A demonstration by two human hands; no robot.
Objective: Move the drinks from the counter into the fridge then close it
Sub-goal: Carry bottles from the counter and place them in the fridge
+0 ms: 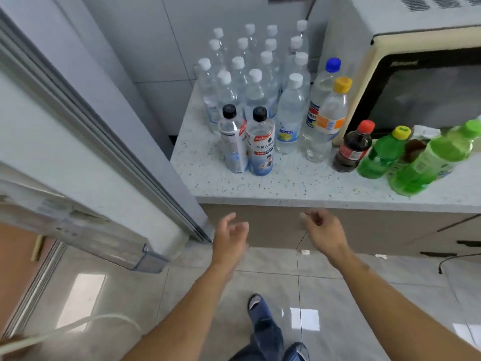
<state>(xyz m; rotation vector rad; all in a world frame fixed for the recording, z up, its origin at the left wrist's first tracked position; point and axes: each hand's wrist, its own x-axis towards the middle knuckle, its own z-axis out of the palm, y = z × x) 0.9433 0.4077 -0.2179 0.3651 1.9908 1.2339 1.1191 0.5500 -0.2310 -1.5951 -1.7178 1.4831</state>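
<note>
Fig.: Drinks crowd the speckled counter [299,183], all upright & nearly touching: white-capped water bottles [242,74] at back, two black-capped bottles [246,142] in front, cola bottle [354,149] & green bottles [406,160] to the right by the microwave [406,74]. Risk: reaching past the front row likely tips neighbours, domino-style; a wide grab of several at once may drop one on the tile floor. Open fridge door [86,162] stands close at left, so a swung bottle could knock it. Left hand [230,241] & right hand [322,231] hover below the counter edge, fingers loosely curled, holding nothing, forearms extended fwd.
</note>
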